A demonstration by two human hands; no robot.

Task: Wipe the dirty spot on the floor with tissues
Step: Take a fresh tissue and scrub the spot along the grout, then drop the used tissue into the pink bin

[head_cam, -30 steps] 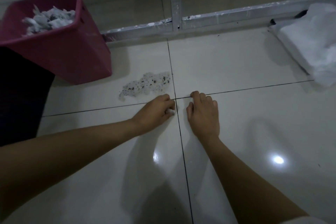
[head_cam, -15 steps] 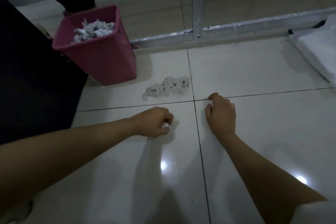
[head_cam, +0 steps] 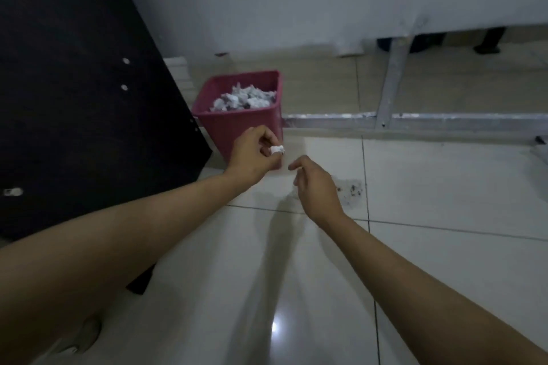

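My left hand is raised off the floor and pinches a small white wad of tissue, right in front of the pink bin. The bin holds several crumpled used tissues. My right hand hovers above the floor just right of the left one, fingers loosely curled and holding nothing. The dirty spot, a wet patch with dark specks on the white tile, lies just right of my right hand, which hides part of it.
A black panel stands at the left beside the bin. A metal frame rail runs along the floor behind the spot, with an upright bar. A white wall covers the back.
Both hands have lifted off the floor. My left hand carried the tissue wad up toward the pink bin, and my right hand followed to the left. The camera tilted up.
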